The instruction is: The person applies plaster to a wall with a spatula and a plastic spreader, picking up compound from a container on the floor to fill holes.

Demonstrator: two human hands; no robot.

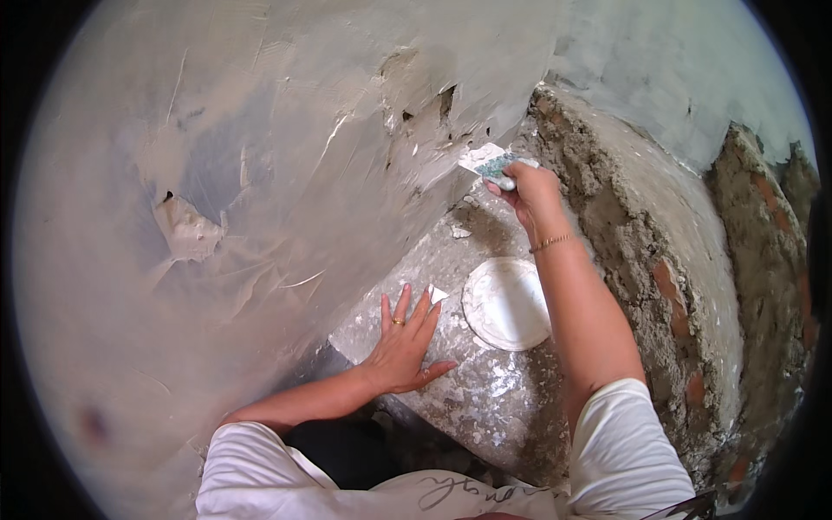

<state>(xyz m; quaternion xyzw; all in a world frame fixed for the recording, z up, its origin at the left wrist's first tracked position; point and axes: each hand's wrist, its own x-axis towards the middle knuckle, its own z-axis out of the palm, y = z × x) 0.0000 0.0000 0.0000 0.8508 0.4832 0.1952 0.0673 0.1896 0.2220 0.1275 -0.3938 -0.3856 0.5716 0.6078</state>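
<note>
At upper centre, the scraper (487, 161) gripped by the right hand (530, 192) is best drawn flat, the left hand (404, 351) splayed lower.

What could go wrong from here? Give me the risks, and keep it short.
1. The right hand holds a scraper near holes in the wall; loose bits might break away there.
2. The right forearm appears beside a rough, broken edge, so it could get scraped.
3. The left hand is spread beside a small white scrap; a shift could knock it aside.
</note>
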